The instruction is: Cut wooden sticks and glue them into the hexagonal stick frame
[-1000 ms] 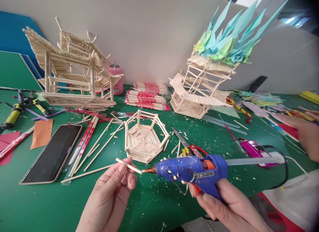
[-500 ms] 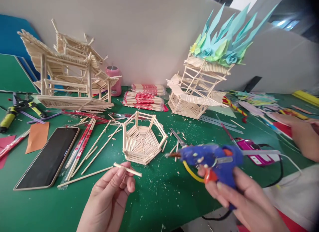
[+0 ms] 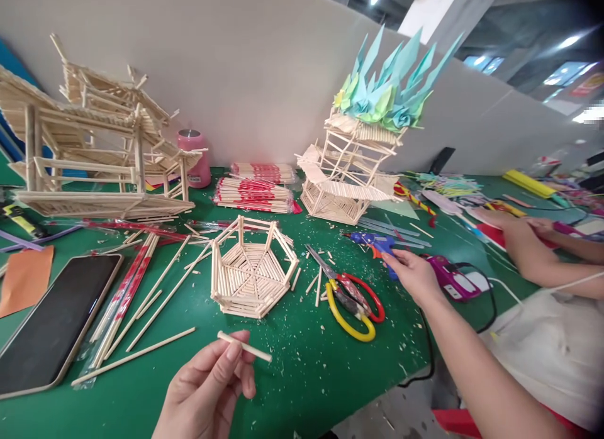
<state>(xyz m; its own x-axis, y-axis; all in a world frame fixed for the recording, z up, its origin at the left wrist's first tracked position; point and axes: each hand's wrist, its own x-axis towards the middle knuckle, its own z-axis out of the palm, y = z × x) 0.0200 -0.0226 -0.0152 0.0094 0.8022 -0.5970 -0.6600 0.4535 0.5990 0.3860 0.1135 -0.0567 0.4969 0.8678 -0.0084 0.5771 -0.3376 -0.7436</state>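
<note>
Between thumb and fingers, my left hand [image 3: 212, 382] pinches a short wooden stick [image 3: 245, 346], held above the green table near its front. Just beyond it stands a many-sided basket frame [image 3: 255, 272] built of thin sticks, with a low open railing. Out to the right, my right hand [image 3: 415, 274] is around the handle of a blue glue gun [image 3: 372, 239], which is low at the tabletop with its nozzle toward the left. Scissors [image 3: 349, 300] with one red and one yellow handle lie open between the basket frame and my right hand.
A stick-built house [image 3: 104, 156] stands at left, and a stick tower [image 3: 352, 168] topped with blue-green paper at back. Bundled sticks [image 3: 255, 194], a pink bottle [image 3: 194, 159], a phone [image 3: 56, 326] and a purple box [image 3: 448, 277] lie around. Another person's arm [image 3: 533, 250] reaches in at right.
My right hand has carried the glue gun away to the right and down to the table, uncovering the scissors. My view has turned right. The left hand still holds the stick.
</note>
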